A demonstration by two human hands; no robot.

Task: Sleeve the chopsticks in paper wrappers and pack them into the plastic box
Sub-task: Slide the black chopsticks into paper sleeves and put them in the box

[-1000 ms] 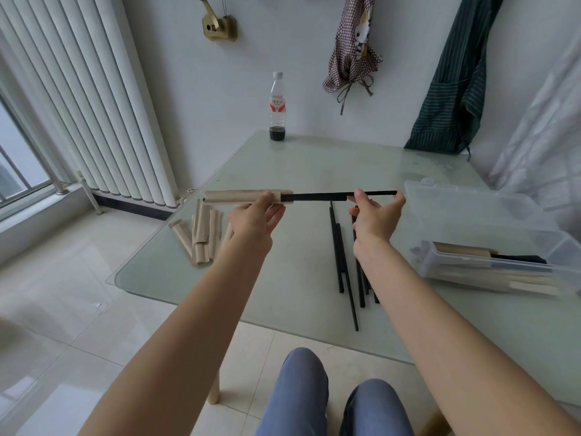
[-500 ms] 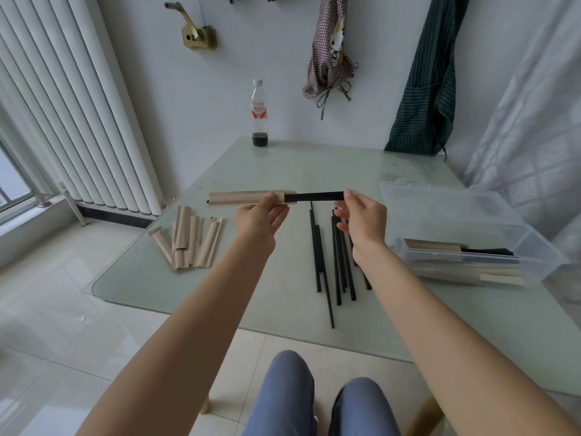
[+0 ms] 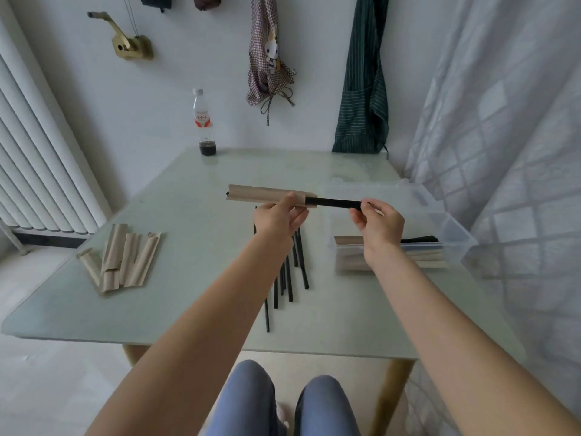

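Nearest, loose black chopsticks (image 3: 287,278) lie fanned on the glass table (image 3: 188,309), running from near its front edge toward the middle, partly hidden by the left forearm. Toward the table's left edge rests a heap of empty paper wrappers (image 3: 124,258). Above the table's middle, the left hand (image 3: 278,217) pinches the right end of a tan wrapper (image 3: 267,196) between thumb and curled fingers, and the right hand (image 3: 379,223) pinches the bare end of the black chopsticks (image 3: 333,202) sticking out of it. By the right edge stands the clear plastic box (image 3: 440,221), sleeved pairs inside. A bottle (image 3: 206,124) stands at the far edge.
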